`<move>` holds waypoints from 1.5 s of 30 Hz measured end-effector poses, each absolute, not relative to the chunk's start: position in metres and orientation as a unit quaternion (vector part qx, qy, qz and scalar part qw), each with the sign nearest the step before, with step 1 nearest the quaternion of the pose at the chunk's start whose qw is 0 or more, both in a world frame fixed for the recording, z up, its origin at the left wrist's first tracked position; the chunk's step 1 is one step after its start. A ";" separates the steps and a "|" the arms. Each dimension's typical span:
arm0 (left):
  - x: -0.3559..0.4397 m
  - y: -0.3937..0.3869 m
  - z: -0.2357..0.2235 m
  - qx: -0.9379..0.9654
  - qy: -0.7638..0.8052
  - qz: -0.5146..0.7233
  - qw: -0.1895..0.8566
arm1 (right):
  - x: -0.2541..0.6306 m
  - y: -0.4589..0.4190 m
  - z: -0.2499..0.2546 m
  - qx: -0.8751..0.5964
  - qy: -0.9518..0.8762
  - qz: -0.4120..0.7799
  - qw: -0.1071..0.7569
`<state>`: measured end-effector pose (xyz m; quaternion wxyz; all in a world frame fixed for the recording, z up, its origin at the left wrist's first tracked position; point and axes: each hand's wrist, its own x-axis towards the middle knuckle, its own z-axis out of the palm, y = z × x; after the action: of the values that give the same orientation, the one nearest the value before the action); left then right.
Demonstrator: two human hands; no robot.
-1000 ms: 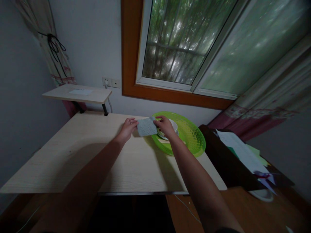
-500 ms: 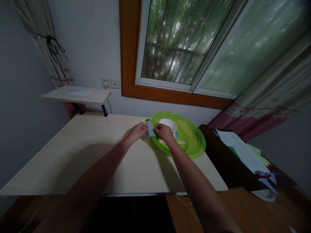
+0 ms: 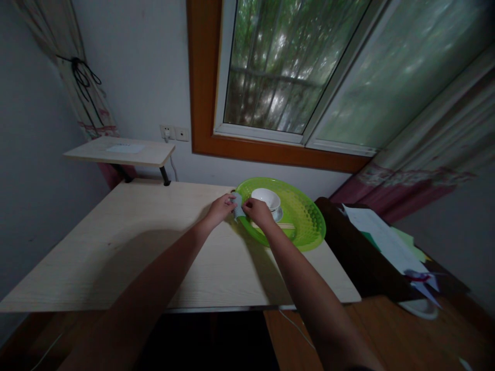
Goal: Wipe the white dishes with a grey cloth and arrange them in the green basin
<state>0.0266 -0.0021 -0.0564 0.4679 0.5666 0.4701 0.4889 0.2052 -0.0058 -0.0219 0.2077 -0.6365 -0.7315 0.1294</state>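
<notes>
- As I watch remotely, my left hand pinches a grey cloth in its fingers, at the left rim of a green tray.
- My right hand meets its edge, fingers narrow; whether they grip, I can't tell.
- Pale wooden tabletop beneath, raised shelf back left.
- Wood-framed window behind, curtains either side.

Dim rm; daylight thru brown-wood-framed sliding glass window, w/ glare specks in blurry green foliage. Soft shadows on pale wood-grain table. Small grey cloth a bit fuzzy. Wide-angle stretch, dark corners.
</notes>
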 end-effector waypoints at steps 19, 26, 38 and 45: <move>0.041 0.000 -0.053 0.489 0.496 0.529 0.485 | 0.270 -0.029 -0.031 -0.633 -0.720 0.123 0.255; 0.031 -0.002 -0.062 0.530 0.539 0.501 0.420 | 0.259 -0.051 -0.010 -0.561 -0.761 0.023 0.325; -0.105 -0.118 -0.115 0.873 0.428 0.212 0.102 | 0.206 -0.139 -0.047 -0.277 -0.927 0.117 0.225; -0.117 -0.136 -0.125 0.896 0.423 0.105 0.085 | 0.184 -0.129 -0.098 -0.315 -0.932 0.096 0.154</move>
<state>-0.1168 -0.1359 -0.1252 0.0847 0.8962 0.4227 0.1046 0.1841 -0.1290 -0.0985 0.1536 -0.3146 -0.9318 0.0962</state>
